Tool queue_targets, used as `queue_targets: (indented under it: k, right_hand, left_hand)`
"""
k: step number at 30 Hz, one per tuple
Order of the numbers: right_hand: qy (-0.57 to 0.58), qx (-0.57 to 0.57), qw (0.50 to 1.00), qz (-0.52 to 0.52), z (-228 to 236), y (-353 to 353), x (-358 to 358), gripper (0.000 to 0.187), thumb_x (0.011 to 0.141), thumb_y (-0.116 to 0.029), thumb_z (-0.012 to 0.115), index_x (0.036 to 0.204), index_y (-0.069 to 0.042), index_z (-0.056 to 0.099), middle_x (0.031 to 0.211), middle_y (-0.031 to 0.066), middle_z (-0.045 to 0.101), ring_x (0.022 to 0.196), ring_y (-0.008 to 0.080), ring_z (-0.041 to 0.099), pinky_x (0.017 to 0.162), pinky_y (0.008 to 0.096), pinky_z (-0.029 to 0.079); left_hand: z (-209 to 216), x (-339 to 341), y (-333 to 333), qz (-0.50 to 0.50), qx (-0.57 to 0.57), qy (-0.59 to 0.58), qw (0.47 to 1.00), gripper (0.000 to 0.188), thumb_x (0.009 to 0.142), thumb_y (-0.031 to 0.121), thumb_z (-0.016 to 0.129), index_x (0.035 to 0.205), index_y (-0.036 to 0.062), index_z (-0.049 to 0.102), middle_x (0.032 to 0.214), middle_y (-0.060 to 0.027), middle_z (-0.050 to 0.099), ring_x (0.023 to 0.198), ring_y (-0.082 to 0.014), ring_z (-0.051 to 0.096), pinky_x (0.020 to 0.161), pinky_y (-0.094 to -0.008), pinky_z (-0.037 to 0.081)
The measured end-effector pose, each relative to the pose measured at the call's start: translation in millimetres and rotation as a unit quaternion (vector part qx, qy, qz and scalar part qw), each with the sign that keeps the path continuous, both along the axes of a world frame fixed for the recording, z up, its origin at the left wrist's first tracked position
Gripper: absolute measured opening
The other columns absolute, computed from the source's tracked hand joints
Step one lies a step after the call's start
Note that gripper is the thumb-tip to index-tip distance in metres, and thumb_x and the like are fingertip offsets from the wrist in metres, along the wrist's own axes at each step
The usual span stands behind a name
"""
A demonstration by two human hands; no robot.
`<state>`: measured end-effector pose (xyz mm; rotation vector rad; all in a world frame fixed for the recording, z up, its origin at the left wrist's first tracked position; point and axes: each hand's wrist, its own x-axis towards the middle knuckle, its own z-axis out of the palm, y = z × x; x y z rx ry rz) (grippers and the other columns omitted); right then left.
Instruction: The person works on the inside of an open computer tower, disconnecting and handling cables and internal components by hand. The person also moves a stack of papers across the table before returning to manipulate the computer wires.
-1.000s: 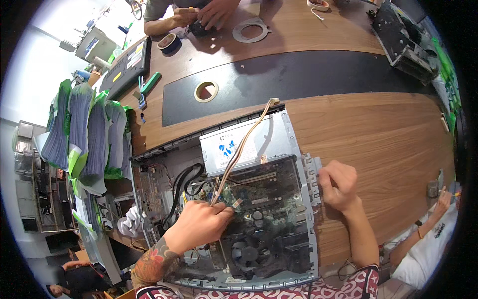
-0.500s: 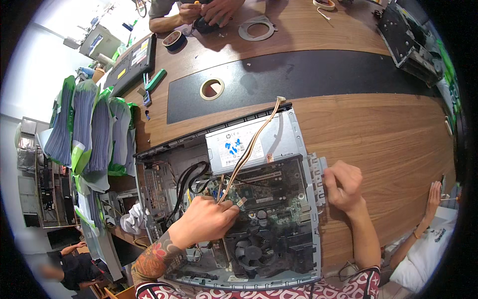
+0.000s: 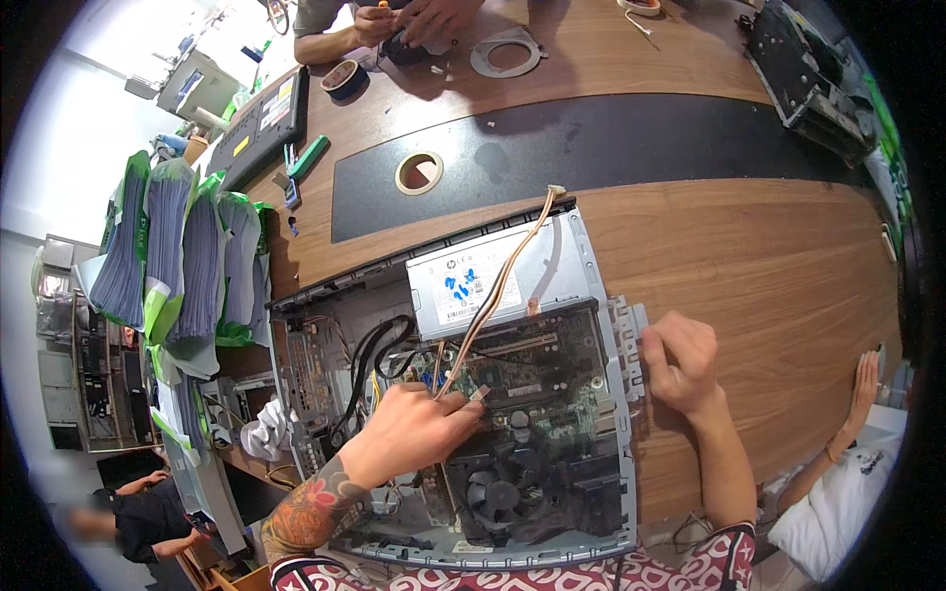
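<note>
An opened desktop computer case (image 3: 631, 463) lies flat on the table in front of me. My left hand (image 3: 419, 428) reaches over its circuit board, fingers pinched together on a small flat pale piece (image 3: 480, 393) that sticks out at the fingertips. A bundle of brown, white and black wires (image 3: 493, 291) runs from beside those fingers across the silver power supply (image 3: 463, 286) to a white plug at its far edge. Below the hand sits a black cooling fan (image 3: 503, 495). My right hand (image 3: 682, 362), curled into a fist, rests against the case's right metal edge.
A roll of tape (image 3: 420, 174) lies on the black strip (image 3: 591, 143) beyond the case. Paper stacks in green wrap (image 3: 172, 246) stand left. Across the table are a co-worker's hands (image 3: 414, 25); another person's hand (image 3: 862, 394) rests at right. A metal unit (image 3: 808, 89) stands far right.
My left hand has shifted slightly right and away from me, with the small pale piece moving along. My right hand stays in place.
</note>
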<state>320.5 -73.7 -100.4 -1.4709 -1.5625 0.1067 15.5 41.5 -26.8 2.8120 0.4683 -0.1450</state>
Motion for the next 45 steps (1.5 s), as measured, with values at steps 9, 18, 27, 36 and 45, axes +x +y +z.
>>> queue_targets:
  k: [9, 18, 27, 36, 45]
  right_hand:
    - [-0.005, 0.002, 1.000, 0.002, 0, 0, -2, 0.017, 0.082, 0.001, 0.067, 0.068, -0.002, 0.057, 0.059, 0.0096, 0.051, 0.047, 0.0260, 0.049, 0.045, 0.0358, 0.037]
    - [-0.008, -0.004, 1.000, 0.003, 4, -1, -3, 0.016, 0.081, 0.003, 0.066, 0.069, -0.001, 0.057, 0.058, 0.0098, 0.050, 0.047, 0.0261, 0.048, 0.046, 0.0360, 0.036]
    - [-0.002, -0.008, 1.000, 0.001, 2, 0, -2, 0.018, 0.084, 0.002, 0.064, 0.068, -0.001, 0.056, 0.058, 0.0108, 0.049, 0.047, 0.0271, 0.046, 0.046, 0.0365, 0.036]
    - [-0.017, 0.002, 1.000, 0.004, 4, -3, -7, 0.022, 0.087, -0.001, 0.063, 0.067, -0.001, 0.054, 0.058, 0.0111, 0.048, 0.047, 0.0269, 0.046, 0.046, 0.0372, 0.035]
    - [0.002, -0.009, 1.000, 0.005, 0, 1, -9, 0.022, 0.085, 0.001, 0.064, 0.067, -0.001, 0.053, 0.058, 0.0114, 0.049, 0.047, 0.0276, 0.047, 0.046, 0.0373, 0.035]
  left_hand:
    - [-8, -5, 3, -0.037, 0.004, 0.019, 0.999, 0.016, 0.084, 0.023, 0.066, 0.096, 0.0124, 0.064, 0.077, -0.0004, 0.064, 0.058, -0.0240, 0.061, 0.055, -0.0380, 0.047]
    - [-2, -4, 4, -0.046, 0.006, 0.010, 0.999, 0.012, 0.084, 0.017, 0.063, 0.092, 0.0075, 0.063, 0.078, -0.0027, 0.068, 0.055, -0.0227, 0.063, 0.053, -0.0350, 0.049]
    - [-18, -10, 14, 0.086, 0.108, -0.104, 0.985, 0.018, 0.078, 0.014, 0.066, 0.095, 0.0082, 0.066, 0.067, -0.0018, 0.066, 0.052, -0.0193, 0.063, 0.050, -0.0323, 0.047]
    - [-26, -11, 7, 0.103, 0.134, -0.086, 0.982, 0.036, 0.073, 0.013, 0.064, 0.108, 0.0071, 0.065, 0.070, -0.0027, 0.067, 0.054, -0.0214, 0.065, 0.053, -0.0332, 0.049]
    - [-29, -15, 8, 0.115, 0.142, -0.102, 0.978, 0.028, 0.072, 0.010, 0.062, 0.099, 0.0054, 0.065, 0.076, -0.0062, 0.070, 0.058, -0.0232, 0.067, 0.055, -0.0348, 0.052]
